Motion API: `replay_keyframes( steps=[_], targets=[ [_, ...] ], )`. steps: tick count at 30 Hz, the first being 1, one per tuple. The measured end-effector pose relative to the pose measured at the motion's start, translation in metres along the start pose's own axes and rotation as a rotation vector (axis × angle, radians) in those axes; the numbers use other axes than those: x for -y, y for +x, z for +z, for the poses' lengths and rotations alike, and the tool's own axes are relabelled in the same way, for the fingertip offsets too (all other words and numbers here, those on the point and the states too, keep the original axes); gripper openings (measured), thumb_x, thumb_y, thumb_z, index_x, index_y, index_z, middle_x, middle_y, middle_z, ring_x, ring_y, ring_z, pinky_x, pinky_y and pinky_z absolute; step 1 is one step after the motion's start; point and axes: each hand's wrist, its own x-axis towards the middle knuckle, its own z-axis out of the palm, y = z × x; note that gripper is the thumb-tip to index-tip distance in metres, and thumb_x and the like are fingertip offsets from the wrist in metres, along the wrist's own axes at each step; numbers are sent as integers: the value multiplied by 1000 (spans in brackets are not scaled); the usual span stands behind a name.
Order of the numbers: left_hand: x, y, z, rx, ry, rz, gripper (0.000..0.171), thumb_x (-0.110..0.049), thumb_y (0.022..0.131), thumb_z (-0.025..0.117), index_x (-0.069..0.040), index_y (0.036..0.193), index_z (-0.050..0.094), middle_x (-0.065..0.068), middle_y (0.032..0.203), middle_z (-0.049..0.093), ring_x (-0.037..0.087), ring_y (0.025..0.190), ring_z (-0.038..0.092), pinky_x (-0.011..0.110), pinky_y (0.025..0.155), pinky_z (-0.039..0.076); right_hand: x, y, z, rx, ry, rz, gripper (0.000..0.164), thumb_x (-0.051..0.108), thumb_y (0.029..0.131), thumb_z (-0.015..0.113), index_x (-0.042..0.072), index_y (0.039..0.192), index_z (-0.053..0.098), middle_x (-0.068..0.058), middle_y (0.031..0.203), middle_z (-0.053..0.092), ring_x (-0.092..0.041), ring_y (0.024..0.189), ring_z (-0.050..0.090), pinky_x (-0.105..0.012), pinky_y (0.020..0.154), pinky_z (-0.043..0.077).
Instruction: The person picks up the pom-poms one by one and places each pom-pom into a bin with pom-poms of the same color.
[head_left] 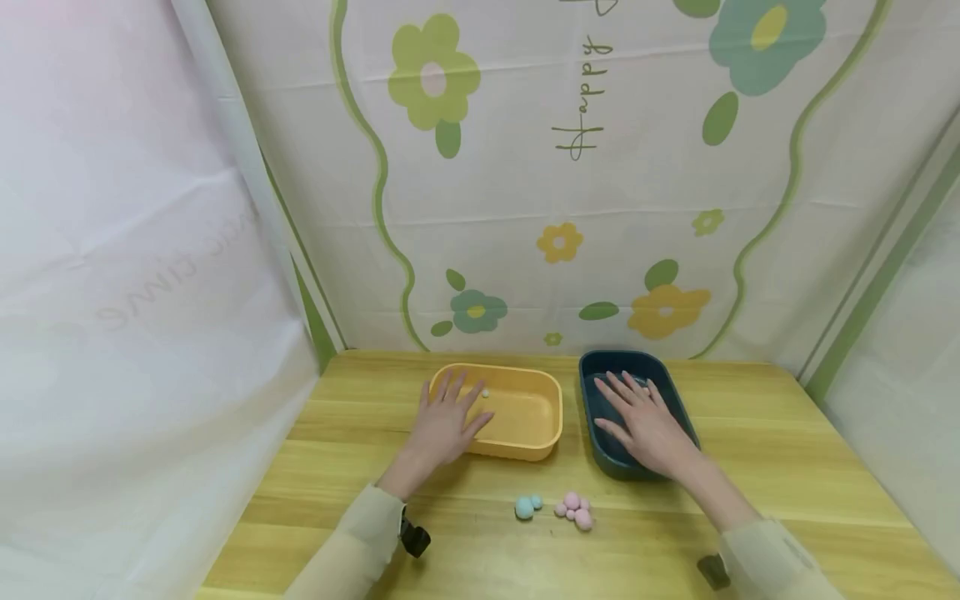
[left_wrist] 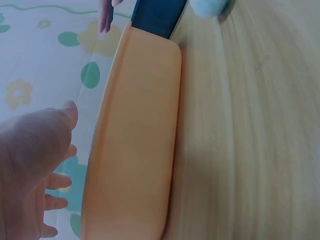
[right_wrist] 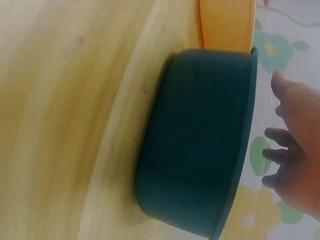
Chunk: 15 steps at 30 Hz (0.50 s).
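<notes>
My left hand (head_left: 444,423) is over the left part of a yellow-orange plastic bin (head_left: 528,414), its fingers spread and holding nothing. A small pale ball (head_left: 485,393) lies in that bin near the fingers. Above the dark blue bin (head_left: 626,471), my right hand (head_left: 651,429) has its fingers spread too, with nothing gripped. Both wrist views show the hands higher than the bin rims. Light blue balls (head_left: 524,507), one large and one small, sit on the table in front of the bins. Beside them is a cluster of several pink balls (head_left: 582,520).
The wooden table (head_left: 465,546) ends at a white flower-printed cloth (head_left: 517,192) behind the bins. More white cloth (head_left: 135,333) hangs on the left, and also on the right. The bins stand side by side with a narrow gap between them.
</notes>
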Motion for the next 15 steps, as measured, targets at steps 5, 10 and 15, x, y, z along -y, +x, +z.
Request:
replay_keyframes(
  steps=[5, 10, 15],
  targets=[
    [9, -8, 3, -7, -8, -23, 68, -60, 114, 45, -22, 171, 42, 18, 181, 31, 46, 170, 23, 78, 134, 17, 10, -7, 2, -8, 96, -25, 74, 34, 108, 71, 9, 171, 39, -21, 172, 46, -52, 162, 36, -79, 130, 24],
    [17, -18, 3, -13, -10, -45, 71, -60, 114, 46, -21, 172, 39, 19, 182, 26, 48, 170, 21, 76, 135, 14, 24, -13, 5, -54, 155, -86, 75, 30, 106, 74, 8, 170, 40, -16, 171, 50, -49, 160, 42, -72, 132, 25],
    [25, -26, 4, -25, -8, -69, 72, -61, 113, 47, -20, 172, 38, 20, 182, 24, 49, 169, 23, 75, 136, 15, 39, -19, 10, -131, 168, -170, 74, 26, 102, 78, 7, 167, 46, -15, 166, 56, -46, 154, 51, -38, 143, 12]
  ],
)
